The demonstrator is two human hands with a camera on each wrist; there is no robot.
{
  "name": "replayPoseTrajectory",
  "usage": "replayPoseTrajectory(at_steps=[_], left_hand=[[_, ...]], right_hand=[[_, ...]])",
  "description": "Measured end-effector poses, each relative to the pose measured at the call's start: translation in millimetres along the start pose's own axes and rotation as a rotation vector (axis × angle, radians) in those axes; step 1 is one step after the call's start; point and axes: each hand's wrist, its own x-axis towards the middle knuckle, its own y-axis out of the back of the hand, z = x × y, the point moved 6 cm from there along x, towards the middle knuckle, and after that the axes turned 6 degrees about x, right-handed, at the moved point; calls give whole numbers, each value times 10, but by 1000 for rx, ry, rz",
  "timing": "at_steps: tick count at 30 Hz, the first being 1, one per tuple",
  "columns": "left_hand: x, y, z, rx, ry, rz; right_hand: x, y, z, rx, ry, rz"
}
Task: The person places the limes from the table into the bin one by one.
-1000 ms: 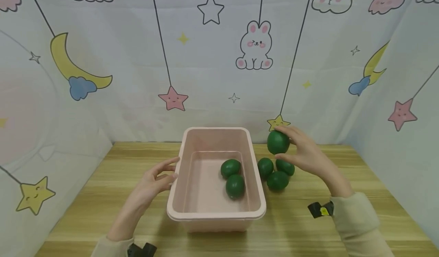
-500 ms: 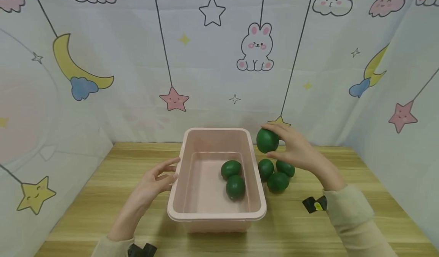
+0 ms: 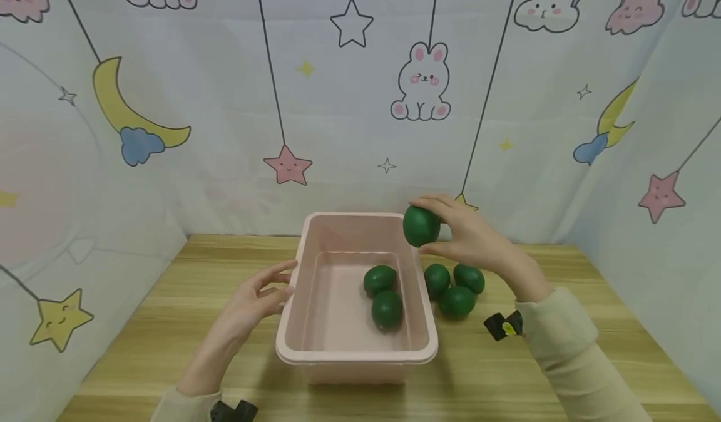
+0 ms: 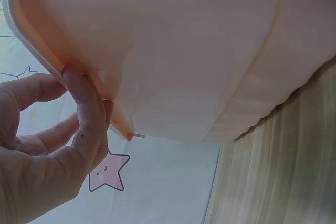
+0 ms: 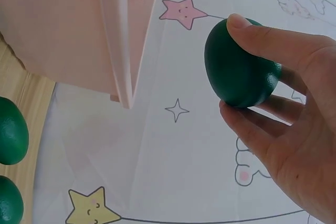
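An open pale pink plastic bin (image 3: 356,355) stands on the wooden table with two dark green egg-shaped objects (image 3: 386,309) inside, near its right wall. My right hand (image 3: 470,237) holds a similar dark green egg-shaped object (image 3: 421,226) between thumb and fingertips, raised over the bin's far right corner. The right wrist view shows the held egg-shaped object (image 5: 241,66) to be smooth and shiny. My left hand (image 3: 248,303) is at the bin's left rim; in the left wrist view its thumb and fingers (image 4: 86,114) hold the rim edge lightly.
Several more dark green egg-shaped objects (image 3: 457,302) lie grouped on the table (image 3: 529,359), just right of the bin. A white cloth (image 3: 338,109) printed with stars, moons and a rabbit hangs behind and at both sides.
My right hand has carried the held green egg-shaped object left, from above the group on the table to the bin's far right corner. My left hand stays at the rim.
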Motion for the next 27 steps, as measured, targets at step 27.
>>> replayPoseTrajectory(at_steps=[27], left_hand=[[-2,2,0,-5,-2,-9]], right_hand=[[375,-382,-184,-17,44,-159]])
